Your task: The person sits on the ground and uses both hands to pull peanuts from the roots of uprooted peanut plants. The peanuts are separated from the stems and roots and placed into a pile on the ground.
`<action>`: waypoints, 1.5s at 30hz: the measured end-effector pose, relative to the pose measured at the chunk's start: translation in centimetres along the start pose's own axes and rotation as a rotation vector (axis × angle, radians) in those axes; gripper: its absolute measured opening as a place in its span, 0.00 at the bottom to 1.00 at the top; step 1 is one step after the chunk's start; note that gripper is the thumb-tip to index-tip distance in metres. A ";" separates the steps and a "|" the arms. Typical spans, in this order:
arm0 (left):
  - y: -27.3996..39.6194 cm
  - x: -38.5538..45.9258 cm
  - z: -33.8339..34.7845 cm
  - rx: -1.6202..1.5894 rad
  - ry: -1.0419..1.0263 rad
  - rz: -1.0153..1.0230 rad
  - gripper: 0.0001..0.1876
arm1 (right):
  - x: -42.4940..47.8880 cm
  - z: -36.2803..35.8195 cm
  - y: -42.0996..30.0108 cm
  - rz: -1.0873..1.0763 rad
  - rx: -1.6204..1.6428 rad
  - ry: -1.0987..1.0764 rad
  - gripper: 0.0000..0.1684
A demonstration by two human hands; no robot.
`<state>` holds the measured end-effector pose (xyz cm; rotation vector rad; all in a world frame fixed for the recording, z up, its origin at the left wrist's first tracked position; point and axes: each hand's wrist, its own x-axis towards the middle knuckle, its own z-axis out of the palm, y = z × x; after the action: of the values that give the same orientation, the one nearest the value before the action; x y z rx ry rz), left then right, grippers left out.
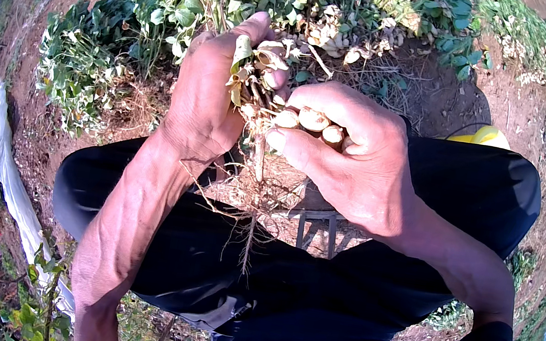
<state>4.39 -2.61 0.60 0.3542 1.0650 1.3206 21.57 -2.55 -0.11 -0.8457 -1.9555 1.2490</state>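
My left hand (210, 91) is closed around the stems of an uprooted peanut plant (259, 157), whose thin roots hang down over my lap. Close on its right, my right hand (351, 151) has several peanut pods (313, 119) between its thumb and curled fingers, beside the base of the plant. Whether those pods are still attached to the plant cannot be told. A few yellowed leaves (242, 53) stick out by my left thumb. Beyond both hands, a heap of pulled peanut plants (187, 1) lies on the soil, with clusters of pods (329, 32) showing.
My knees in dark trousers (469, 185) spread to both sides. Between them stands a metal frame (319, 218). Part of a yellow object (490, 136) shows behind the right knee. White sheeting (10, 172) runs along the ground at left. More plants (534, 46) lie at upper right.
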 end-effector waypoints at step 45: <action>1.6 -0.7 -0.7 0.097 0.050 0.025 0.12 | 1.0 -1.3 -1.8 0.146 -0.058 -0.415 0.12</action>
<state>2.92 -2.98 1.75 0.4095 1.1726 1.3083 21.69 -1.68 2.14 -0.8183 -2.2962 1.5588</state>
